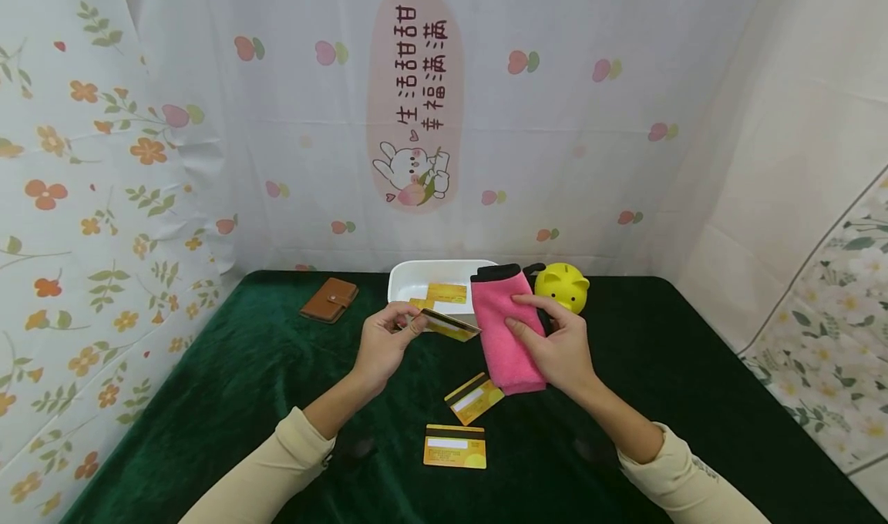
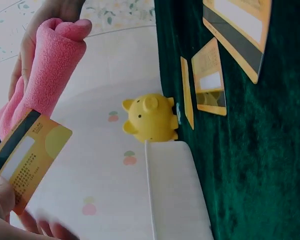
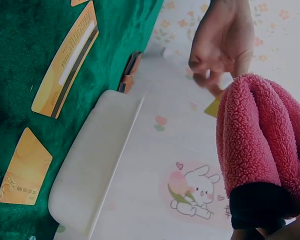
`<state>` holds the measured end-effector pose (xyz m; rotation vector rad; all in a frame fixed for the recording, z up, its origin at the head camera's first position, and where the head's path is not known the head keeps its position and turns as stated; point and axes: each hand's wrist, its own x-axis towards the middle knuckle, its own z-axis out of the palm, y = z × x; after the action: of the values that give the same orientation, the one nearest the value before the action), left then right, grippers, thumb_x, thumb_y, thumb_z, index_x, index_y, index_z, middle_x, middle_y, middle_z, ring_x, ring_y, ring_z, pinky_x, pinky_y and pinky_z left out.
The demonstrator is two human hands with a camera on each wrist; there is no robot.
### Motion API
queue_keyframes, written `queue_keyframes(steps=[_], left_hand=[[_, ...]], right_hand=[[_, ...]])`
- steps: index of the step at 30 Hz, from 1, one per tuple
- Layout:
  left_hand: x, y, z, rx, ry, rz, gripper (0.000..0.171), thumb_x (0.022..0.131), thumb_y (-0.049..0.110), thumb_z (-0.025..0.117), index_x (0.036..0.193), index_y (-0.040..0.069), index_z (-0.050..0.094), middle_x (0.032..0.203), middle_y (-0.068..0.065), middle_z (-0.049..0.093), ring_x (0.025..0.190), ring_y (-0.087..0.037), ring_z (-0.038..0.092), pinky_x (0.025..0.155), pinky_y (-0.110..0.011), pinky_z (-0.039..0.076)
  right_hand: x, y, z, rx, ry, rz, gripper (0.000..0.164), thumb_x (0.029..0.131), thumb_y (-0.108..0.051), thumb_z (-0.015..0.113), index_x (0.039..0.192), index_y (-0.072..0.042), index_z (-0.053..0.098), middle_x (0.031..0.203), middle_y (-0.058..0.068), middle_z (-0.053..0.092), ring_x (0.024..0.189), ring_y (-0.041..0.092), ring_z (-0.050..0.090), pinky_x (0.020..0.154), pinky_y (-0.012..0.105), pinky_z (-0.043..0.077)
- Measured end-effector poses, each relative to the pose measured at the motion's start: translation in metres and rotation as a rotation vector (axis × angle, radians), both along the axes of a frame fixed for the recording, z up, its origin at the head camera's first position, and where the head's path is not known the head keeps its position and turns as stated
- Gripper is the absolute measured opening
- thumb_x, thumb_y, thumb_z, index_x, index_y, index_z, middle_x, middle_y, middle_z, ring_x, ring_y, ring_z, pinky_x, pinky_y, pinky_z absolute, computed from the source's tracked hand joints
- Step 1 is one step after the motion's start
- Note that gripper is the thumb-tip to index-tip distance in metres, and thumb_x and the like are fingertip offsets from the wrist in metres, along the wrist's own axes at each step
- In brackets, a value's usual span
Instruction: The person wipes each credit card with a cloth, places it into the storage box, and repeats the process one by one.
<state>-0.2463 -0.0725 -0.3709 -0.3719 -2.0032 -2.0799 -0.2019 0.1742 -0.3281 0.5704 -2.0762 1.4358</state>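
Between thumb and fingers, my left hand (image 1: pixel 380 347) pinches a gold bank card (image 1: pixel 454 327) with a dark magnetic stripe. The card's far corner points at a folded pink cloth (image 1: pixel 502 335), fluffy with a black trim. My right hand (image 1: pixel 563 348) grips that cloth upright, its thumb and index finger across the near face. In the left wrist view the card (image 2: pixel 37 155) shows its striped, printed side and overlaps the lower end of the cloth (image 2: pixel 55 70). The right wrist view shows the cloth folded in several layers, black edge toward the right hand.
Two bank cards, one nearer (image 1: pixel 454 448) and one farther (image 1: pixel 472 404), lie on the dark green tablecloth (image 1: pixel 277 401). Behind the hands, a white tray (image 1: pixel 402 277) contains gold cards (image 1: pixel 447 293). A yellow piggy bank (image 1: pixel 567 279) stands right of it, a brown wallet (image 1: pixel 329 299) left.
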Motion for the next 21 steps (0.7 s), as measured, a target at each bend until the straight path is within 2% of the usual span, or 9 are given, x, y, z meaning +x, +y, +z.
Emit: queue_keyframes(steps=[3,7,11,15,18,21], left_hand=[[-0.001,-0.002,0.000,0.053,-0.030,-0.010,0.015,0.091,0.005,0.070,0.100,-0.007,0.068,0.088,-0.001,0.070,0.078,-0.010,0.062,0.064,-0.021,0.049],[-0.004,-0.004,-0.001,0.091,-0.065,-0.014,0.015,0.094,0.009,0.068,0.102,-0.004,0.068,0.089,-0.009,0.074,0.075,-0.013,0.070,0.062,-0.025,0.053],[-0.006,-0.005,-0.002,0.089,-0.096,-0.017,0.016,0.096,0.013,0.067,0.101,-0.002,0.067,0.093,-0.012,0.074,0.076,-0.016,0.072,0.062,-0.027,0.054],[-0.005,-0.003,-0.002,0.098,-0.091,-0.025,0.018,0.094,0.009,0.068,0.102,-0.006,0.067,0.094,-0.010,0.073,0.077,-0.015,0.070,0.062,-0.026,0.055],[-0.003,-0.002,-0.002,0.116,-0.091,-0.070,0.019,0.093,0.005,0.068,0.104,-0.011,0.067,0.095,-0.009,0.073,0.078,-0.013,0.068,0.065,-0.026,0.056],[0.000,-0.001,-0.001,0.117,-0.092,-0.134,0.021,0.093,0.003,0.067,0.107,-0.013,0.066,0.098,-0.011,0.074,0.081,-0.013,0.068,0.069,-0.027,0.057]], right_hand=[[-0.009,0.003,-0.009,-0.009,-0.006,0.000,0.035,0.080,0.013,0.073,0.114,0.006,0.067,0.104,0.021,0.064,0.078,0.011,0.061,0.064,0.023,0.055],[-0.016,0.007,-0.016,-0.038,-0.016,0.011,0.036,0.081,0.010,0.074,0.116,0.002,0.068,0.108,0.017,0.064,0.083,0.012,0.062,0.066,0.024,0.056],[-0.016,0.006,-0.015,-0.059,0.007,0.032,0.035,0.082,0.010,0.074,0.115,0.000,0.068,0.107,0.017,0.063,0.083,0.014,0.064,0.066,0.025,0.057],[-0.017,0.000,-0.015,-0.049,0.023,0.057,0.036,0.080,0.012,0.074,0.114,0.000,0.069,0.103,0.017,0.064,0.076,0.013,0.064,0.062,0.025,0.056],[-0.016,-0.008,-0.015,-0.037,0.038,0.075,0.037,0.079,0.015,0.074,0.113,0.003,0.068,0.102,0.020,0.066,0.074,0.012,0.064,0.061,0.025,0.055],[-0.007,-0.020,-0.004,-0.031,0.057,0.098,0.034,0.078,0.018,0.072,0.110,0.008,0.066,0.102,0.023,0.065,0.076,0.012,0.063,0.062,0.025,0.056]])
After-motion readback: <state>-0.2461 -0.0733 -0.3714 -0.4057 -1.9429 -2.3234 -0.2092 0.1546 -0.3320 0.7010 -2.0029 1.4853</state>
